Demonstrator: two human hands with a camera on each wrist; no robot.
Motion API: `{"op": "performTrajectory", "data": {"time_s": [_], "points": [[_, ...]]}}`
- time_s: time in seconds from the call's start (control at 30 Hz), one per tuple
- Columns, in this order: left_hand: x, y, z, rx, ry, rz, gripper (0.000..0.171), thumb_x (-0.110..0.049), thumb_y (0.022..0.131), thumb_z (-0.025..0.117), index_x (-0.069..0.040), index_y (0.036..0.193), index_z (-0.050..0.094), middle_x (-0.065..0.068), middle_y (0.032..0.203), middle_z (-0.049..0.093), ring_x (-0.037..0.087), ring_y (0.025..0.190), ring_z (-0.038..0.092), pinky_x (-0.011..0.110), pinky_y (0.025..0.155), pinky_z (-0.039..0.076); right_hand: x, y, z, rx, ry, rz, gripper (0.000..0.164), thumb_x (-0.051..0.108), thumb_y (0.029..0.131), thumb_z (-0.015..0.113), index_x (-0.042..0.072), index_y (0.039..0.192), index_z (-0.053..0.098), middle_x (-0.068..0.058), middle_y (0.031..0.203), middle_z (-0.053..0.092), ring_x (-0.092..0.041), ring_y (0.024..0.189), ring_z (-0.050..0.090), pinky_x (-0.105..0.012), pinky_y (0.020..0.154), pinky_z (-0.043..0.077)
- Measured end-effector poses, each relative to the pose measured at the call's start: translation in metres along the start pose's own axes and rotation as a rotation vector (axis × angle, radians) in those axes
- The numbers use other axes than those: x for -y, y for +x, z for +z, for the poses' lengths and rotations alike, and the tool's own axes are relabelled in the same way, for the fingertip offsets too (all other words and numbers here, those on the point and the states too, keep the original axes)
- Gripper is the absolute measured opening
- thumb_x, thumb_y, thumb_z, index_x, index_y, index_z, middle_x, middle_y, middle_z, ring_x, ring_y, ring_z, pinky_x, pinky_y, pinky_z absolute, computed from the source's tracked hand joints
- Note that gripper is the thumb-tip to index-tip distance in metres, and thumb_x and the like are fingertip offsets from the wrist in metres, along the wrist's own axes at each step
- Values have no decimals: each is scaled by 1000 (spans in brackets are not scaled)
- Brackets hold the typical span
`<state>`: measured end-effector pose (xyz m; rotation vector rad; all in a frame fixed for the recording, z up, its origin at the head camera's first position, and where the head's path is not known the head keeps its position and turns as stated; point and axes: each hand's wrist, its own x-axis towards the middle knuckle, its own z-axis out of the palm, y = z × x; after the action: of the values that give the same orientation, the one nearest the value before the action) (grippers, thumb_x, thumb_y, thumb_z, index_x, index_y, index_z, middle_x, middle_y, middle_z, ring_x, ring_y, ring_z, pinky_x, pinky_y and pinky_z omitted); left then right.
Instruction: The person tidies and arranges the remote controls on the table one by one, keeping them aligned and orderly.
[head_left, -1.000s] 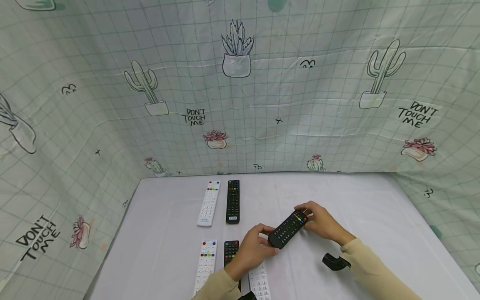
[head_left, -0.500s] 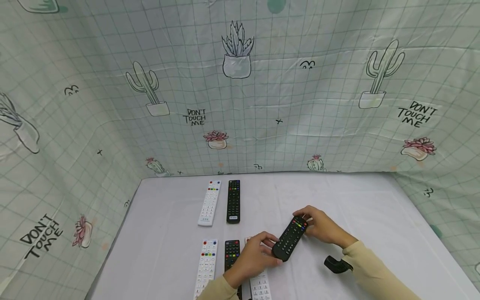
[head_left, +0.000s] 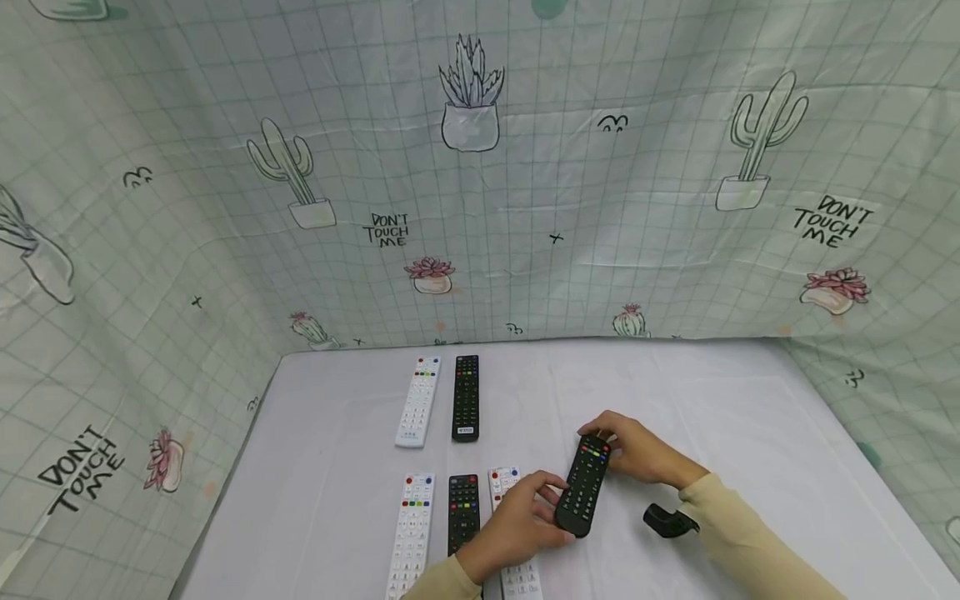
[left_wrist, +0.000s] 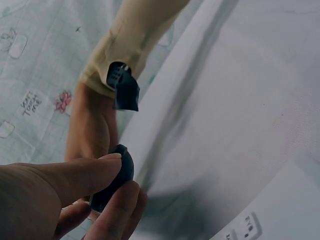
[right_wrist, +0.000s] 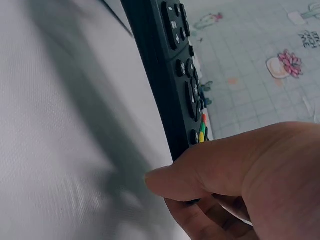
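Both hands hold one black remote control above the table, its buttons facing up and its long side nearly in line with the rows of remotes. The left hand pinches the near end between thumb and fingers; in the left wrist view that rounded end shows between them. At the far end, by the coloured buttons, the right hand grips with thumb and fingers. Under the left hand lies a white remote, partly covered. Left of it lie a black remote and another white remote.
Farther back on the white table lie a white remote and a black remote, side by side. A patterned cloth rises behind the table and at both sides. A black wrist device sticks out from the right sleeve.
The held remote has turned from slanted to nearly lengthwise. Its near end has swung towards the person and a little right, with the left hand following; the right hand has come slightly nearer.
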<state>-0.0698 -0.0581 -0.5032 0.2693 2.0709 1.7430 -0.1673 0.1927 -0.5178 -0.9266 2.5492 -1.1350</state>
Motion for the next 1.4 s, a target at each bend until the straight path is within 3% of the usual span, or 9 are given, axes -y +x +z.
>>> {"op": "performTrajectory", "data": {"time_s": [0.33, 0.57, 0.8, 0.9, 1.03, 1.2, 1.4], "points": [[-1, -2, 9, 31, 22, -2, 59, 16, 79, 80, -4, 131, 62, 1, 107, 56, 4, 79, 61, 17, 72, 55, 0, 4, -3, 46, -16, -52, 47, -21, 80, 73, -5, 124, 67, -12, 115, 66, -23, 101, 65, -40, 91, 61], [-1, -11, 17, 38, 10, -70, 64, 14, 81, 78, -7, 138, 58, 1, 112, 55, 7, 84, 62, 18, 73, 55, 2, 6, -1, 93, -32, -76, 51, -22, 76, 73, -3, 123, 69, -9, 114, 67, -18, 102, 65, -33, 86, 59], [4, -17, 26, 69, -70, -136, 71, 7, 84, 77, -4, 148, 47, 4, 119, 55, 10, 92, 65, 26, 79, 60, 6, 6, 4, 100, -75, -88, 54, -25, 74, 69, 0, 122, 70, -5, 112, 67, -18, 103, 65, -35, 91, 57], [12, -17, 28, 93, -109, -185, 79, 2, 84, 78, 1, 153, 40, 5, 123, 54, 12, 97, 66, 29, 83, 61, 9, 6, 6, 103, -86, -87, 54, -25, 74, 70, 0, 122, 71, -5, 112, 67, -19, 104, 66, -37, 92, 58], [33, -13, 34, 89, -128, -223, 86, -8, 84, 81, 2, 158, 37, 6, 125, 54, 12, 100, 65, 29, 83, 60, 12, 4, 9, 111, -88, -80, 52, -25, 76, 71, 0, 121, 71, -6, 113, 67, -21, 106, 67, -39, 93, 59], [58, -7, 42, 56, -83, -250, 84, -16, 85, 83, 3, 155, 42, 5, 122, 55, 14, 101, 64, 34, 84, 61, 14, 3, 14, 132, -90, -45, 52, -25, 76, 71, 1, 121, 72, -4, 115, 67, -21, 108, 67, -39, 95, 59], [69, -4, 46, 52, -69, -279, 78, -20, 85, 83, 5, 150, 49, 5, 120, 56, 18, 105, 65, 43, 92, 60, 17, 2, 19, 143, -77, -39, 53, -28, 75, 68, 0, 120, 73, -4, 113, 66, -21, 107, 67, -39, 96, 59]]}}
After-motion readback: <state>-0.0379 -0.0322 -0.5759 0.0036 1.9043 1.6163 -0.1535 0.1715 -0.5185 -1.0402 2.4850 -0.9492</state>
